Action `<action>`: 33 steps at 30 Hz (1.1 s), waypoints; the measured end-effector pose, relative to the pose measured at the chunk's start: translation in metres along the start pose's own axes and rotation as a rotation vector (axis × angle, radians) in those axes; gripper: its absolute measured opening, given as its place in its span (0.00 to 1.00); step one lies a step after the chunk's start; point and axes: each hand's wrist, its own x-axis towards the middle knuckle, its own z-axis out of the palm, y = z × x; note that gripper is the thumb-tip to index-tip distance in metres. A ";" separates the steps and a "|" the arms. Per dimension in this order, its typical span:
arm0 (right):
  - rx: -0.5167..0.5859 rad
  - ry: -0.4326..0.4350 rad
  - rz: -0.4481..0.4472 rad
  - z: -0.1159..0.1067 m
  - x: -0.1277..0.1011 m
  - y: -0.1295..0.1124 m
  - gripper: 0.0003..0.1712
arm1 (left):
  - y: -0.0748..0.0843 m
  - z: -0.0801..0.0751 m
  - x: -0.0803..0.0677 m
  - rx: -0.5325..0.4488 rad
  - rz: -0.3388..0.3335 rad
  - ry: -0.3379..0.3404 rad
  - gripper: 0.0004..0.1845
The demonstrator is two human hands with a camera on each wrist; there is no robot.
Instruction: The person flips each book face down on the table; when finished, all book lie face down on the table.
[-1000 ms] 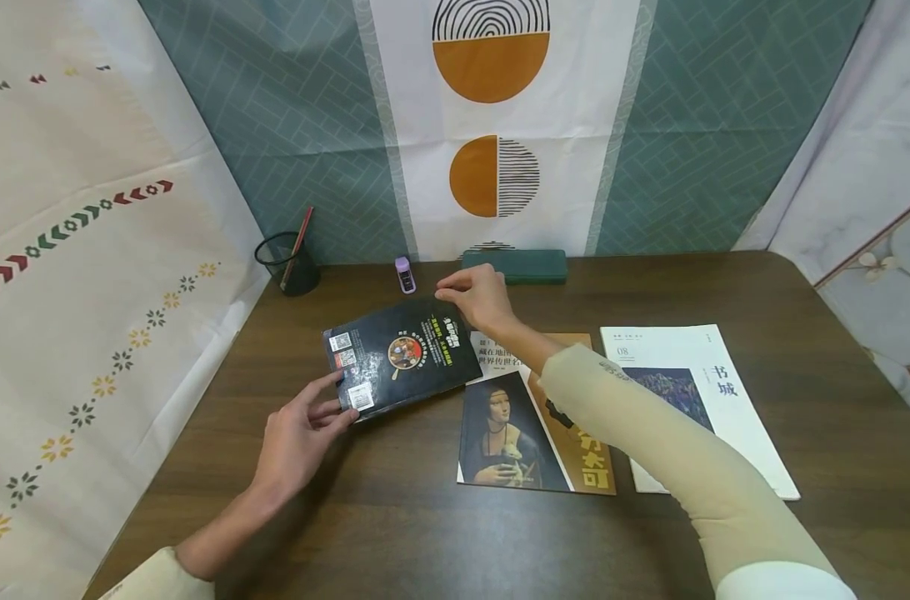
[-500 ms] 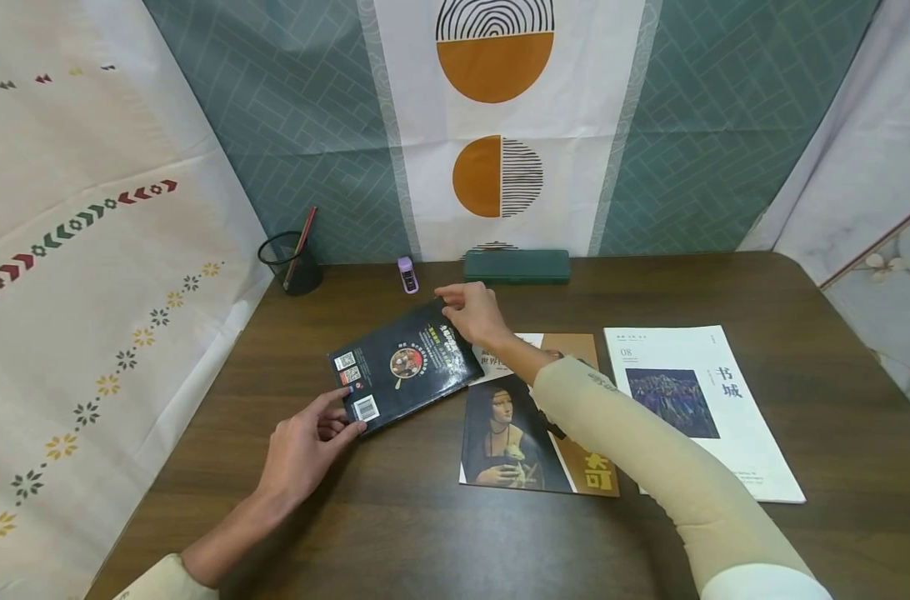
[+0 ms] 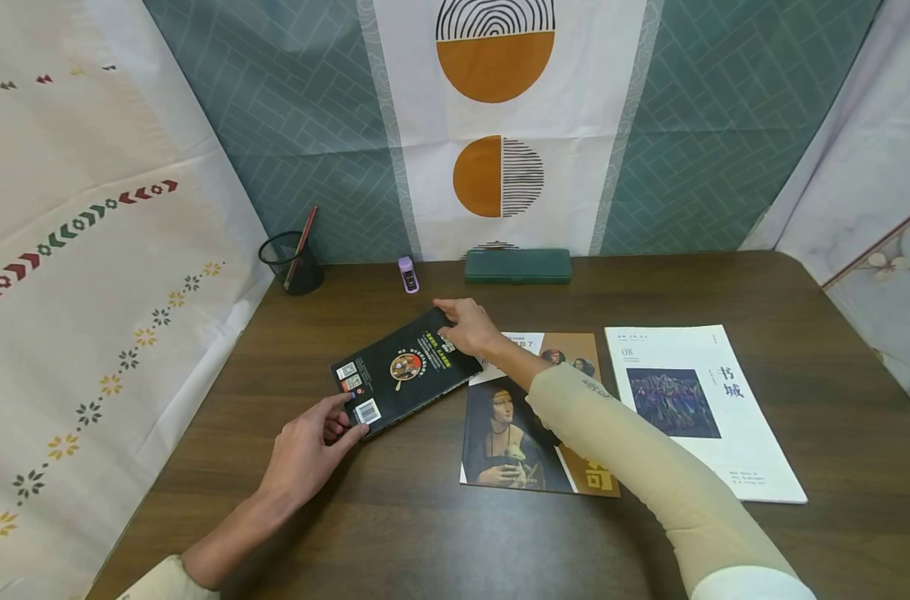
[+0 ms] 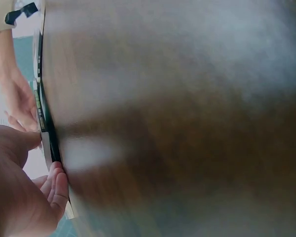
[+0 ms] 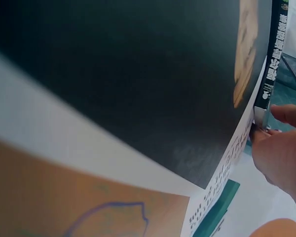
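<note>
A black paperback lies almost flat on the brown table, its right edge over a portrait-cover book. My left hand pinches the paperback's near corner by the barcode, thumb on top. My right hand grips its far right corner. In the left wrist view, the paperback's edge runs between my left hand and the right hand. In the right wrist view, the paperback's spine stands above my right hand's fingers, with the portrait-cover book filling the frame.
A white magazine lies to the right of the portrait book. Along the back edge stand a black mesh pen cup, a small purple object and a green pencil case. Patterned cloth walls enclose the table on three sides.
The black paperback has come down from a raised tilt to nearly flat on the table. My right hand sank with its far corner. The left hand kept the near corner.
</note>
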 end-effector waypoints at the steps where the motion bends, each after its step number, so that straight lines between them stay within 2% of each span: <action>1: 0.004 -0.014 0.004 0.000 0.000 0.001 0.37 | 0.000 0.000 0.000 0.004 0.001 0.000 0.26; 7: -0.037 -0.083 -0.030 -0.001 -0.001 0.003 0.40 | 0.002 -0.002 0.003 0.025 0.008 -0.024 0.26; 11: -0.038 -0.117 -0.062 -0.005 -0.004 0.002 0.50 | 0.000 -0.009 0.010 0.036 0.019 -0.036 0.28; 14: -0.044 -0.146 -0.065 -0.008 -0.009 0.001 0.59 | -0.002 -0.019 0.017 0.024 0.027 -0.065 0.34; 18: -0.083 -0.176 -0.071 -0.011 -0.018 0.000 0.67 | -0.008 -0.033 0.033 0.031 0.022 -0.169 0.48; 23: -0.118 -0.186 -0.085 -0.012 -0.032 -0.002 0.70 | -0.021 -0.042 0.053 0.035 0.010 -0.311 0.62; 28: -0.130 -0.173 -0.078 -0.010 -0.049 -0.003 0.69 | -0.036 -0.042 0.069 0.007 0.012 -0.397 0.68; 33: -0.135 -0.095 -0.067 -0.004 -0.068 0.002 0.66 | -0.047 -0.039 0.079 -0.039 0.036 -0.460 0.69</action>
